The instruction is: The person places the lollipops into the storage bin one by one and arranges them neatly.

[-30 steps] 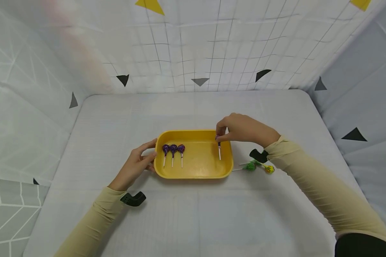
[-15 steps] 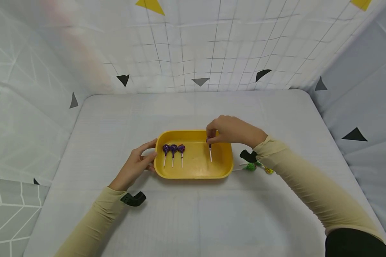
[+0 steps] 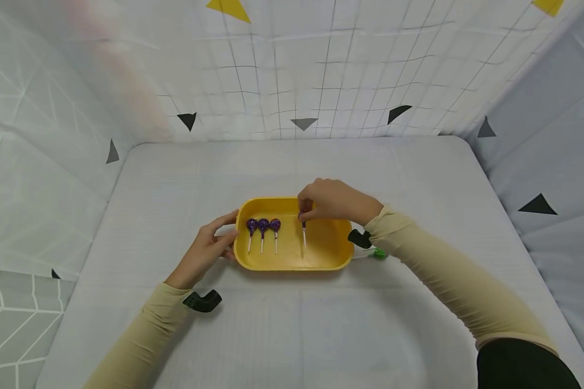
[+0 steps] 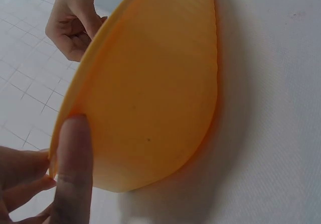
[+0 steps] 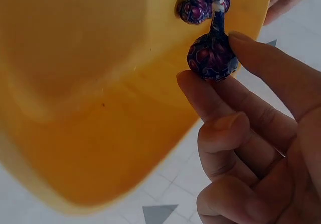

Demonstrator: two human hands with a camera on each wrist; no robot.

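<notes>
A yellow tray (image 3: 292, 260) stands on the white-covered table. My left hand (image 3: 206, 243) grips its left end, with the thumb (image 4: 75, 158) against the outer wall and fingertips over the rim. Above the tray's inside, right of its middle, my right hand (image 3: 333, 199) pinches a purple-wrapped lollipop (image 5: 213, 58) by its round head between thumb and fingertips. The white stick of that lollipop points toward the near side. Three purple lollipops (image 3: 263, 225) lie side by side in the left part of the tray, heads away from me.
Right of the tray lies a green-wrapped lollipop (image 3: 379, 253), partly covered by the right sleeve (image 3: 418, 254). A white cloth wall with a printed grid (image 3: 340, 81) rises behind the table, and pale cloth hangs at both sides.
My right hand has moved left over the tray with the purple lollipop, toward the other three. Its sleeve now hides the yellow lollipop beside the green one. The left hand stays put.
</notes>
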